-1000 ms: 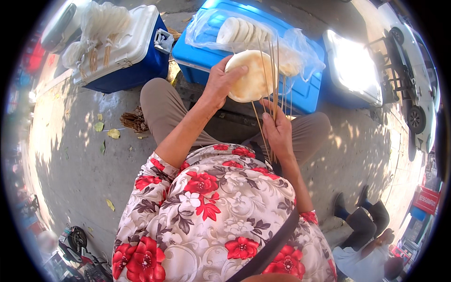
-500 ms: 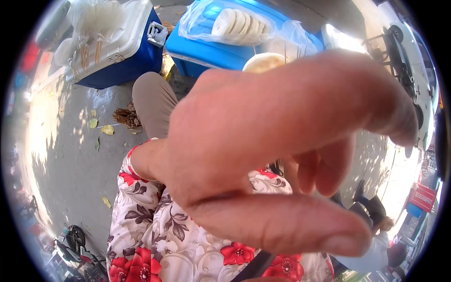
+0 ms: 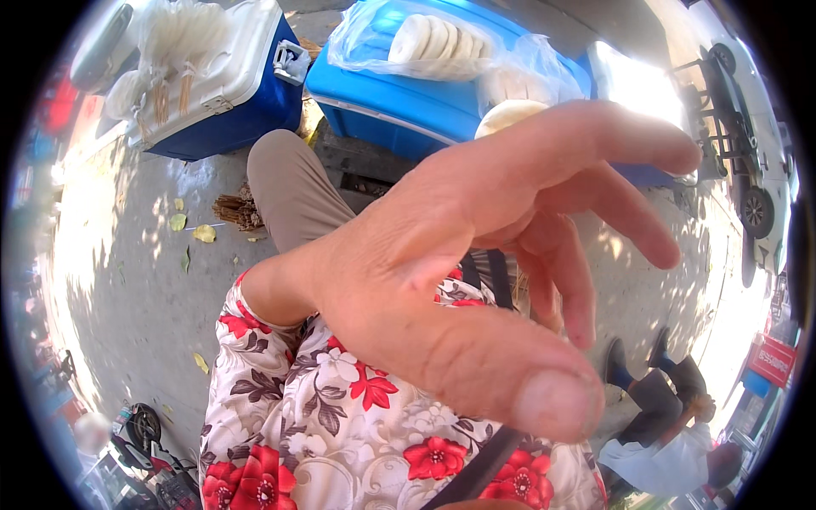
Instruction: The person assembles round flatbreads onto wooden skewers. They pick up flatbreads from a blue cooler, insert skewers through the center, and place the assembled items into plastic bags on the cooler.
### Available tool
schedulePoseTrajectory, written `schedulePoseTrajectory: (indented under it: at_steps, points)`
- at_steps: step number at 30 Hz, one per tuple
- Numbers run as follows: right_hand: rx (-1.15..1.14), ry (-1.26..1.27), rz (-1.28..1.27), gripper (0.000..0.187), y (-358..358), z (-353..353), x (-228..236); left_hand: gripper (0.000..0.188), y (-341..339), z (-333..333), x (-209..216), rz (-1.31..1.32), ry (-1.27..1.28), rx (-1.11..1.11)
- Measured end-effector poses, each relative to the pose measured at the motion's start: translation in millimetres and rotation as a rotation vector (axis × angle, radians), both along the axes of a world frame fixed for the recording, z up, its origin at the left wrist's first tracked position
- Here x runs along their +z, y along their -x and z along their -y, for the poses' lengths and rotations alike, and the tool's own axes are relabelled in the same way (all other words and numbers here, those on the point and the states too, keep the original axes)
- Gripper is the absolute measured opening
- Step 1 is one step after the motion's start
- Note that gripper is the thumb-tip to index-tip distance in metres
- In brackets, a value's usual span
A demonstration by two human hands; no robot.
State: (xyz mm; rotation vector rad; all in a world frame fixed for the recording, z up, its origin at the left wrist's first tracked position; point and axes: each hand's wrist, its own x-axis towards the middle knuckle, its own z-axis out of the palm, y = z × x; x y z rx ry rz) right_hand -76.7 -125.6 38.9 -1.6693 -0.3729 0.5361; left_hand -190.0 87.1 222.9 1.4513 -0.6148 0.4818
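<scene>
My left hand (image 3: 408, 246) is close up in front of me, over my lap, its fingers spread and curved with nothing between them. The thumb points down to the right and the fingers reach right. Its upper edge partly hides a round, flat, pale bread (image 3: 510, 116) beside a light-blue lidded box (image 3: 382, 110). On that box, white round flat breads (image 3: 438, 38) stand in a row in a clear plastic bag (image 3: 357, 42), and more pale rounds (image 3: 514, 85) lie in a second bag. My right hand does not show.
A dark-blue cooler (image 3: 229, 127) with a white lid bears bagged pale food on thin sticks (image 3: 183, 42). A bundle of brown sticks (image 3: 238, 211) lies on the pavement by my knee. A person (image 3: 663, 450) sits at lower right; a motorbike (image 3: 140, 433) is at lower left.
My left hand has drawn back a little, and its thumb has moved left. Its fingers are now more spread and less blurred. More of the bagged breads shows, and the whole view has shifted slightly.
</scene>
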Motion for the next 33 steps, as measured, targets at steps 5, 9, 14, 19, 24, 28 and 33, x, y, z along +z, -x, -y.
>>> schedulePoseTrajectory:
  at_steps: [5,9,14,19,24,28,33]
  points:
    - [0.081,-0.038,-0.059,0.026,3,-10,9,0.024,-8,23,13,0.013,0.039,-0.151]
    - [0.062,-0.052,-0.066,0.026,8,-10,15,0.016,-7,26,2,-0.104,-0.002,-0.211]
    - [-0.001,-0.096,-0.052,0.026,-6,-1,9,0.033,32,-29,-147,-0.522,-1.306,0.607]
    - [0.008,-0.17,-0.066,0.026,-14,8,5,0.053,52,-60,-144,-0.899,-0.585,0.744]
    - [0.075,-0.244,-0.147,0.027,-3,-1,16,0.058,13,-46,-181,-0.844,-0.067,0.505]
    - [0.115,-0.218,-0.171,0.029,5,-3,15,0.056,-30,-25,-165,-0.883,0.46,0.243]
    - [0.21,0.102,0.008,0.026,7,11,0,0.045,-52,-3,-185,-0.902,0.662,0.241]
